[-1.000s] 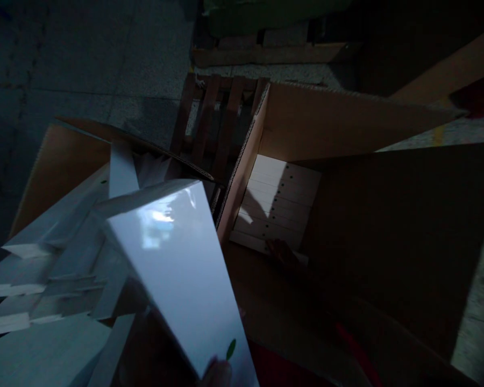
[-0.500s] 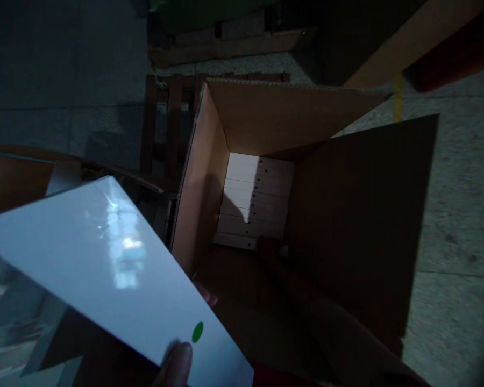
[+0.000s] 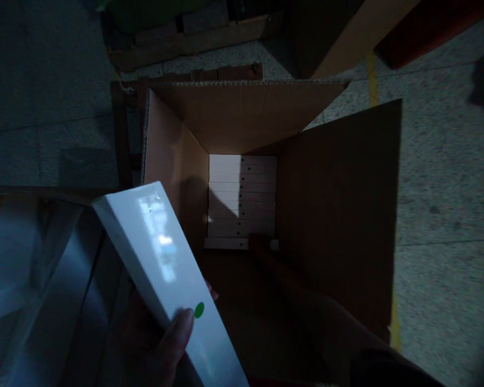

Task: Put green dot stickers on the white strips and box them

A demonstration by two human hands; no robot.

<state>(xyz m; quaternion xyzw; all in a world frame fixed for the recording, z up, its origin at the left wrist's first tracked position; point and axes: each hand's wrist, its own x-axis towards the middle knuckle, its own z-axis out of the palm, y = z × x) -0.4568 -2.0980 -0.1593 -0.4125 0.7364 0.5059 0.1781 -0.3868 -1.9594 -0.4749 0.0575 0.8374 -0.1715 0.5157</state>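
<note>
My left hand [image 3: 161, 344] grips a long white box [image 3: 173, 258] with a glossy top and a green round sticker. The thumb lies beside the sticker, and fingertips show at the far edge. Deep inside an open cardboard carton [image 3: 234, 113], my right hand [image 3: 260, 243] is closed over the nearest white box [image 3: 223, 243] of a row. That box sticks out on both sides of the hand; shadow hides most of the fingers. Behind it, several white boxes [image 3: 226, 188] stand packed side by side, each with a small dark dot on its upper edge.
At the left, another open container holds several larger white boxes [image 3: 16, 247], some wrapped in clear plastic. A wooden pallet [image 3: 121, 134] shows behind the carton. Farther back are a pallet with a green cover [image 3: 157, 16] and a red object [image 3: 411, 43]. Yellow lines [image 3: 371, 80] mark the floor.
The white box in my left hand has swung more upright and turned, so its side face shows. The view has shifted, moving the carton leftward. My right hand stays at the nearest box.
</note>
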